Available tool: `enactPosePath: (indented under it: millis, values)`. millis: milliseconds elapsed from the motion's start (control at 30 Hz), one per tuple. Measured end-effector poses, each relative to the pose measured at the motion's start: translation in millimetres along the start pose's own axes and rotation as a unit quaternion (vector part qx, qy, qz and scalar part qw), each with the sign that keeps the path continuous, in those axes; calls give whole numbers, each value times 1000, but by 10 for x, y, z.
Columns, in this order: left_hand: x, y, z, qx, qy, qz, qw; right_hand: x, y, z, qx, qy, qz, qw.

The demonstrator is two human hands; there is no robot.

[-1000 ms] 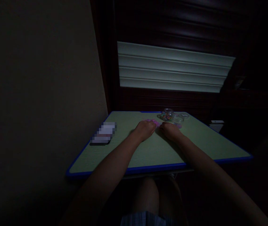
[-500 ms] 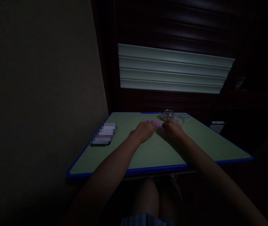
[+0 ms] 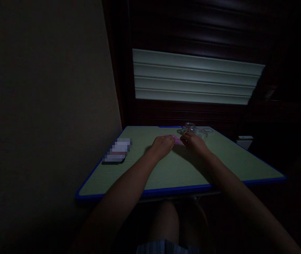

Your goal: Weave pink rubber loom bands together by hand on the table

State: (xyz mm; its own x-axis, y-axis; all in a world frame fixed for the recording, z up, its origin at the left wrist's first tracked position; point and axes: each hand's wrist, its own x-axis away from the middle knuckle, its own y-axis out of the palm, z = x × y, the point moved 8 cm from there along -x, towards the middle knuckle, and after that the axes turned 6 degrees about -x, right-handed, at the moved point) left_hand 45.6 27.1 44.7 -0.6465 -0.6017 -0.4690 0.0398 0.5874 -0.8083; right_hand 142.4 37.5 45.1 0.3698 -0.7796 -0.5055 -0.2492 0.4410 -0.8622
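Observation:
Near the far side of the table, a small pink item [image 3: 177, 139], shiny and crinkled like thin plastic, lies between my hands. Its exact kind is too dim to make out. My left hand [image 3: 163, 145] is closed over its left part, knuckles up, hiding much of it. At the right end of the pink item, my right hand [image 3: 194, 143] has its fingers drawn together in a pinch. A clear jar [image 3: 189, 127] of small multicoloured rings stands just beyond my right hand, which partly covers it. Beside it sits a clear round container [image 3: 200, 133].
A blurred-out phone-like slab [image 3: 117, 151] lies on the left of the green table [image 3: 139, 176], which has a blue edge. A clear lid-like disc [image 3: 208, 131] is at the back right. A wall [image 3: 60, 106] rises on the left, shutters [image 3: 192, 77] behind.
My right hand has shifted slightly up and left, its fingers raised and now covering more of the jar. My left hand stays nearly in place on the pink item.

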Motion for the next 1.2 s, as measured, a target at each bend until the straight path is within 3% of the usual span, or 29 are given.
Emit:
enactPosePath:
  millis: [867, 1200]
  values:
    - [-15, 38, -49, -6, -22, -1, 1000, 13, -20, -88, -78, -18, 0, 997]
    - [-6, -7, 21, -8, 16, 2, 1000, 11, -8, -80, -82, -27, 3, 996]
